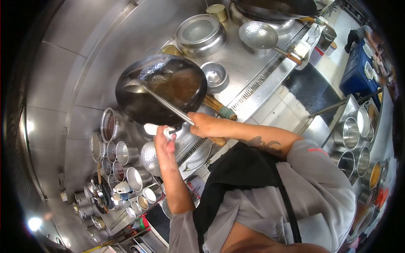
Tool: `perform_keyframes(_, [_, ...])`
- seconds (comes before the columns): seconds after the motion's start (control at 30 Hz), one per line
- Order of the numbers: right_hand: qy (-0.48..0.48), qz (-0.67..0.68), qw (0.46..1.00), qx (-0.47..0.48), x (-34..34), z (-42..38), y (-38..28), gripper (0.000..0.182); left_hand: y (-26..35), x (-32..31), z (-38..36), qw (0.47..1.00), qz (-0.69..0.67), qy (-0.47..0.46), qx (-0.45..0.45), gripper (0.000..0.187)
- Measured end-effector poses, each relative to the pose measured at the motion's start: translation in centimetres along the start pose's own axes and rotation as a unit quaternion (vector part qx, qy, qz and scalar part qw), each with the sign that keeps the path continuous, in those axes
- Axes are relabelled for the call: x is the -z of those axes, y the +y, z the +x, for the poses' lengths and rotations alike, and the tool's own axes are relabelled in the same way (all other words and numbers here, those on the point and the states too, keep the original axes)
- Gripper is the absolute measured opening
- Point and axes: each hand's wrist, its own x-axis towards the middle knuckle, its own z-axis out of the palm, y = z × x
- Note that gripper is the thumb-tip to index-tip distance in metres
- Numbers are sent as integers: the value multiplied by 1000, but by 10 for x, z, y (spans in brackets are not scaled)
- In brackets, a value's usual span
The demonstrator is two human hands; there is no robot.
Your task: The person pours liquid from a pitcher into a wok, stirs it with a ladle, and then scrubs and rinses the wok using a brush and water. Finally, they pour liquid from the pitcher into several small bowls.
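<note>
My right hand (pixel 206 125) is closed around the handle of a metal ladle (pixel 166 103). The ladle's bowl hangs over the left side of a dark wok (pixel 126 103), which holds shiny brown liquid (pixel 181 86). Beside it, my left hand (pixel 164 141) is wrapped round a white cloth (pixel 152 128) at the wok's near edge, by a short dark handle end. A bamboo brush (pixel 217 105) with a green band lies just right of the wok. A small metal bowl (pixel 215 77) sits at the wok's upper right.
A large metal pot (pixel 201 36) and a perforated skimmer (pixel 258 36) stand farther along the steel counter (pixel 236 67). Another skimmer (pixel 150 158) lies near my left forearm. Several metal containers (pixel 124 152) are at the left. More pots (pixel 348 133) fill a shelf at the right.
</note>
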Motion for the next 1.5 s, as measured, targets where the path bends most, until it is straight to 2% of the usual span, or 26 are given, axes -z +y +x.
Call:
perform_keyframes(0.1, [11, -5, 1000, 19, 4, 2, 4, 30, -1, -9, 4, 1000, 7, -13, -17, 10])
perform_keyframes(0.2, [-29, 78, 995, -53, 23, -7, -13, 28, 2, -21, 0, 999, 34, 2, -27, 12])
perform_keyframes(0.3, [-39, 97, 991, -78, 36, -12, -24, 27, 3, -29, 2, 998, 60, 4, -32, 12])
perform_keyframes(0.57, [-17, 121, 991, -55, 41, -2, -4, 26, 6, -39, 14, 996, 85, -13, -30, 11])
perform_keyframes(0.77, [-9, 126, 990, -65, 49, -2, -6, 25, 15, -60, 6, 996, 77, 6, -47, 12])
perform_keyframes(1.17, [-12, 162, 984, -67, 70, -6, -12, 23, 30, -78, 0, 987, 147, 11, -61, 15])
perform_keyframes(1.5, [7, 216, 975, -54, 76, -1, 6, 25, 47, -101, -10, 964, 243, 10, -110, 22])
